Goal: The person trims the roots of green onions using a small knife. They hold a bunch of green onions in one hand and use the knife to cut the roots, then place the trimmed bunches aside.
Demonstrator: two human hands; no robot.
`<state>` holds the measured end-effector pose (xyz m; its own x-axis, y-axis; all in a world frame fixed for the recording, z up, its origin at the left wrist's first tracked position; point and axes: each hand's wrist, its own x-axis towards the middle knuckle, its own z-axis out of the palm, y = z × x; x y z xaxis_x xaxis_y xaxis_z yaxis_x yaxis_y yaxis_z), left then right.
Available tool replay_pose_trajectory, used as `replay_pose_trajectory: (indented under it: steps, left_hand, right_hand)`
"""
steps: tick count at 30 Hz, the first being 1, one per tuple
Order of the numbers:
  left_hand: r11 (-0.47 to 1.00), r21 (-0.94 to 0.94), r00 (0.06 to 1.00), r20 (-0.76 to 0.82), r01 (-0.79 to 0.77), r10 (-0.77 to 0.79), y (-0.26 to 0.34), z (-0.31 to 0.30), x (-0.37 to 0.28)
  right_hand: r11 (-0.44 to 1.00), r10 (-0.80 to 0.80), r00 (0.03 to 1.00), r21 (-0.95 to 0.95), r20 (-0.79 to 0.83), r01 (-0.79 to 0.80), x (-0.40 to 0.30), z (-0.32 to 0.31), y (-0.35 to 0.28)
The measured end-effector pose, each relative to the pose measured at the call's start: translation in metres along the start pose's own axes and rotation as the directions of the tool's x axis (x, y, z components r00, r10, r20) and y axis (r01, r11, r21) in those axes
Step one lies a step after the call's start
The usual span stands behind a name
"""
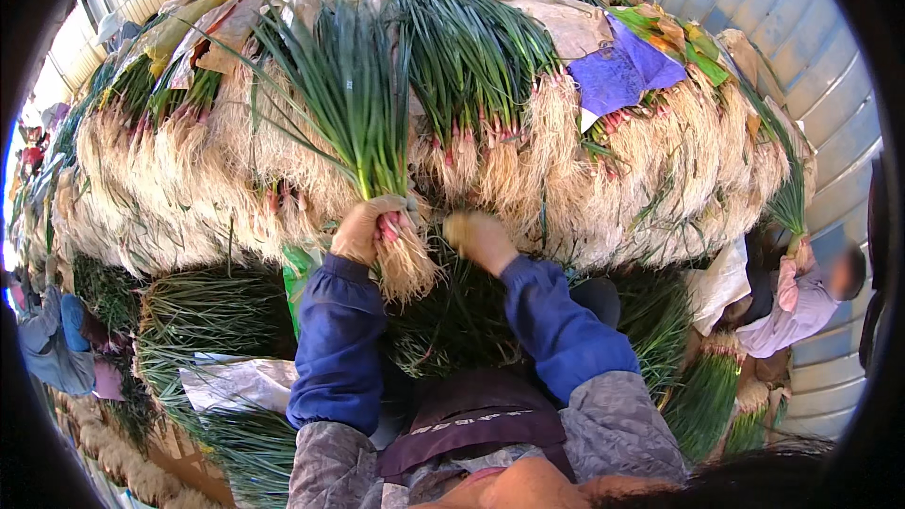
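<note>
My gloved left hand (358, 232) is closed around the lower stems of a bunch of green onions (363, 106). The leaves fan upward and away from me, while pinkish bulbs show beside my fingers. Below the hand hang the bunch's pale, stringy roots (406, 267). To the right, apart from the bunch, my gloved right hand (482, 237) is blurred; its fingers look curled, but whether anything is in them is unclear. Just ahead of both hands rises a large heap of green onions (488, 71), with roots facing me.
Loose greens (452, 329) lie below my hands. Cut-looking leaves (212, 307) pile at left, near a white sack (244, 385). A purple sheet (622, 67) covers part of the heap. A person (795, 304) at right holds another bunch; a metal wall (778, 14) stands behind.
</note>
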<state>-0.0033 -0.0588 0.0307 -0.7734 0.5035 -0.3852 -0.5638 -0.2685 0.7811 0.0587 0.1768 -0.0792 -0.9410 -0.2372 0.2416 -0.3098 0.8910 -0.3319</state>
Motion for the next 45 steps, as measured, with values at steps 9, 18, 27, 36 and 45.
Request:
replay_pose_trajectory:
  steps: [9,18,27,36,45]
  left_hand:
    - [0.987,-0.076,0.989,-0.049,-0.144,0.141,0.002,0.007,0.006]
    - [0.963,-0.262,0.995,0.097,0.058,-0.033,-0.008,0.037,-0.010]
    - [0.998,0.036,0.996,0.073,0.057,-0.060,-0.022,-0.017,0.006]
    - [0.992,0.102,0.992,0.096,0.070,-0.080,-0.008,-0.003,-0.017]
    - [0.992,-0.116,0.994,0.090,-0.043,0.054,-0.002,-0.005,-0.035]
  right_hand:
    - [0.644,0.447,0.894,0.682,0.032,-0.346,0.079,-0.062,-0.012]
    - [0.528,0.222,0.955,0.799,0.196,-0.287,0.007,-0.092,-0.036]
    - [0.828,0.240,0.971,0.518,0.016,-0.213,0.034,-0.058,-0.059]
    - [0.264,0.302,0.939,0.932,0.165,-0.249,0.028,-0.055,-0.073]
    - [0.589,0.081,0.700,0.533,0.709,-0.608,0.037,0.006,-0.025]
